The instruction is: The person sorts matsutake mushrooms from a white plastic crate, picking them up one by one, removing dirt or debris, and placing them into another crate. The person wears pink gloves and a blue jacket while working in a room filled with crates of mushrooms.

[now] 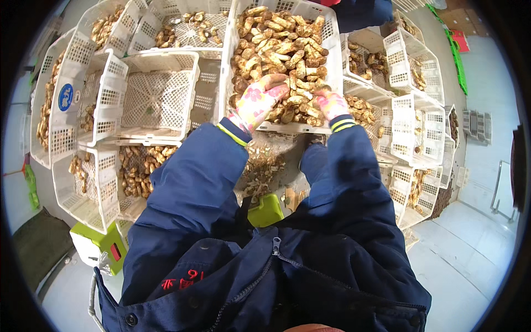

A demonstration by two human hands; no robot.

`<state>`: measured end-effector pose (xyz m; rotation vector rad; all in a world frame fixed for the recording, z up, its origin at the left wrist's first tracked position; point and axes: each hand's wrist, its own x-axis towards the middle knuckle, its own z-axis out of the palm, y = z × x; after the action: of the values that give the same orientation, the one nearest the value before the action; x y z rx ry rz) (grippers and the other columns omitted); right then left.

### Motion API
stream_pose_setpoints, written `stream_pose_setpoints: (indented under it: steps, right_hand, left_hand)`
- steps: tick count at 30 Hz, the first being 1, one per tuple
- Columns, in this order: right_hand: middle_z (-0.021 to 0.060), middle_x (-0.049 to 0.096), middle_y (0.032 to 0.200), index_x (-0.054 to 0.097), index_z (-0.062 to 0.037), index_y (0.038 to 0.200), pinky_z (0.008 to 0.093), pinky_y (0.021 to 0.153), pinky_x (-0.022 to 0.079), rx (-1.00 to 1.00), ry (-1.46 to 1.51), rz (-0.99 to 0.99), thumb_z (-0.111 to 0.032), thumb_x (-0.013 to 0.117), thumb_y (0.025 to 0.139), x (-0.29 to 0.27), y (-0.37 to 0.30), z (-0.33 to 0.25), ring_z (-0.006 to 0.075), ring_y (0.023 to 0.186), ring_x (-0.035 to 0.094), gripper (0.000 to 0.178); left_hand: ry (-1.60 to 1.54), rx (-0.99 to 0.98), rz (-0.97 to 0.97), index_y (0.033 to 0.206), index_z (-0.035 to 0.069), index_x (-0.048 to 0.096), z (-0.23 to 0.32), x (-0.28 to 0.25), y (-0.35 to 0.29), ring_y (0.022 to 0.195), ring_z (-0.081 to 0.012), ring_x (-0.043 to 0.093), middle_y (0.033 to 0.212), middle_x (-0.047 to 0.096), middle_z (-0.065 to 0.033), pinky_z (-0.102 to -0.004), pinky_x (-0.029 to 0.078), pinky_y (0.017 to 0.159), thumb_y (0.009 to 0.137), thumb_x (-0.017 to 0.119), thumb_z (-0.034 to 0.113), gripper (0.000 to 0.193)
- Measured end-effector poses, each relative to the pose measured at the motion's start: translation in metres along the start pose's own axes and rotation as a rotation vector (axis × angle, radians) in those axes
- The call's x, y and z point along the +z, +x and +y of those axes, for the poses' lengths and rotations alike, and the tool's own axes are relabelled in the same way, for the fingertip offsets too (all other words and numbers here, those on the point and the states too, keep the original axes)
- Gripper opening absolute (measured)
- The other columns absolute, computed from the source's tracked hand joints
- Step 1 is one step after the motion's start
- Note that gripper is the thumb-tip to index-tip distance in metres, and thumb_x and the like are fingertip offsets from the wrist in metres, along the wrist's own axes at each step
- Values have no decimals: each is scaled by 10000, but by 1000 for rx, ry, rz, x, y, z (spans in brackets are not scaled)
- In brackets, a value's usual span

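A white plastic crate [226, 66] heaped with brown-capped, pale-stemmed mushrooms [276, 41] stands in front of me. My left hand [260, 100], in a pink floral glove, rests over the near left part of the heap. Its fingers stretch to the right, slightly apart, and nothing shows in its grip. Near the crate's right wall, my right hand [333, 105], gloved alike, has its fingers bent around a mushroom [323, 88] at the fingertips. More mushrooms [296, 108] lie between the two hands.
White crates surround me, including a bare one [156, 94] at left and several with mushrooms at right [417, 130]. Brown scraps [263, 166] litter the floor between my legs, by a green object [266, 210]. A green-and-white box [99, 246] stands lower left. Someone's dark sleeve [362, 14] shows beyond.
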<state>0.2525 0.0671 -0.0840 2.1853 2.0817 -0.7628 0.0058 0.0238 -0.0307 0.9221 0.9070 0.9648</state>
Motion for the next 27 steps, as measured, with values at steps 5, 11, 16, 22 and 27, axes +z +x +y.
stream_pose_setpoints:
  steps: [5, 11, 16, 22, 27]
  right_hand:
    - [83, 577, 1172, 543, -14, 1227, 275, 911, 397, -412, 929, -138, -204, 464, 890, -65, -56, -38, 146, 1055, 525, 396]
    - [85, 541, 1201, 516, 37, 1220, 306, 944, 399, -438, 1359, -426, -164, 502, 895, -57, -85, -59, 182, 1098, 519, 383]
    - [75, 590, 1133, 577, 2, 1150, 313, 943, 397, -539, 1011, -301, -109, 480, 885, -60, -77, -60, 182, 1050, 550, 303]
    - [93, 628, 1074, 612, 12, 1075, 315, 951, 398, -644, 894, -137, -96, 459, 896, -64, -74, -49, 183, 1066, 549, 259]
    - [127, 634, 1053, 586, 42, 1106, 296, 879, 465, -334, 1126, 81, -152, 505, 905, -53, -47, -16, 217, 972, 621, 291]
  left_hand:
    - [4, -125, -86, 1295, 23, 446, -9, -4, -5, 1075, -156, 539, 1187, 575, -77, -329, 416, 939, 949, 474, 268, 426]
    - [-598, -179, -303, 1317, 34, 416, -10, 5, 1, 1106, -203, 528, 1216, 532, -97, -407, 428, 951, 935, 496, 238, 441]
    - [-501, -71, -223, 1267, 22, 449, -11, 5, 3, 1113, -233, 531, 1214, 537, -102, -417, 418, 971, 885, 557, 89, 403]
    - [-519, -148, -112, 1247, 83, 462, -15, 9, 3, 1083, -231, 554, 1214, 540, -109, -421, 442, 946, 874, 586, 83, 393]
    - [-463, -105, -44, 1190, 67, 499, -11, 5, 1, 979, -231, 603, 1067, 617, -106, -422, 483, 879, 893, 567, 128, 311]
